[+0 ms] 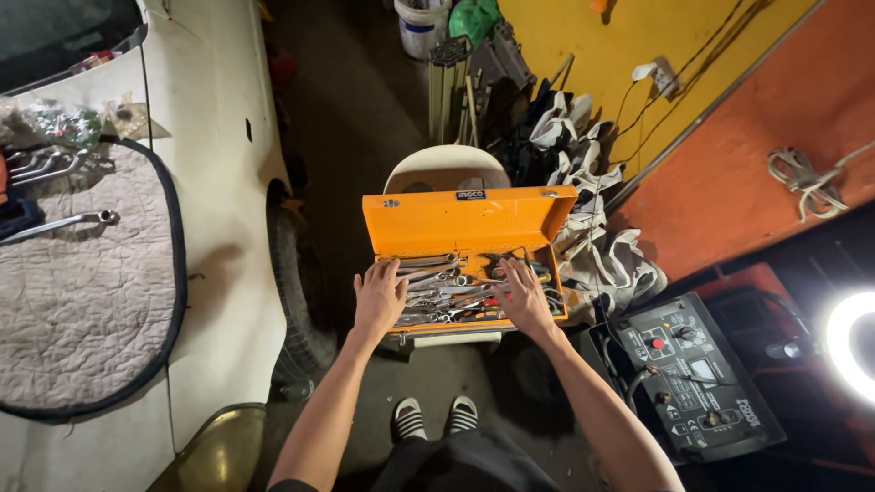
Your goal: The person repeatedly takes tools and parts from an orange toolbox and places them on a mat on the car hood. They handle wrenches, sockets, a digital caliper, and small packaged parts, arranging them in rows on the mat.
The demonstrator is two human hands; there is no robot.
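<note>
L hand (379, 296), R hand (523, 296) flat on wrenches (447, 292), open orange toolbox (465, 219)

The left hand (378, 296) and right hand (524, 296) are covering part of the wrenches (447, 290) in the orange toolbox (465, 223), which is hiding most of the white chair (445, 169), while the ring light (852, 342) is running off the right edge.
</note>
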